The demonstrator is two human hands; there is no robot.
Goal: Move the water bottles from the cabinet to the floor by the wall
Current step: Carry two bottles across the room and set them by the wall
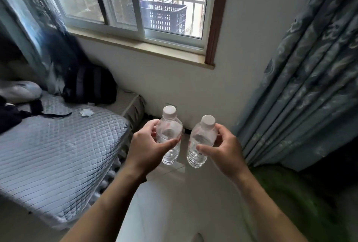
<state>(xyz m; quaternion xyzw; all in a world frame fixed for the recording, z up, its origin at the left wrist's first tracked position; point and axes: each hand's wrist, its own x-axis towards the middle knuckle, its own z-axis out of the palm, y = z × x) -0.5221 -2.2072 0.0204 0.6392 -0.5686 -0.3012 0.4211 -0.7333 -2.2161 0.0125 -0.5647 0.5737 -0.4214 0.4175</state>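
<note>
Two clear plastic water bottles with white screw caps — one per hand, both upright, held above the pale tiled floor (174,193) near the far white wall (193,85). Left hand (147,147) curls thumb and fingers round the left bottle (169,133); right hand (222,148) grips the right bottle (201,141) likewise. Bottles close, not touching. One quilted grey mattress (58,150) left, one patterned blue-grey curtain (310,79) right, one window (135,3) far.

1. Sliding window (124,3) with outer bars lets in daylight; purple crate (164,17) outside.
2. White wall (193,90) below the sill; pale glossy floor (174,203).
3. Left: bed (58,145) with quilted grey cover, dark backpack (91,85) on it.
4. Right: patterned blue-grey curtain (310,87).
</note>
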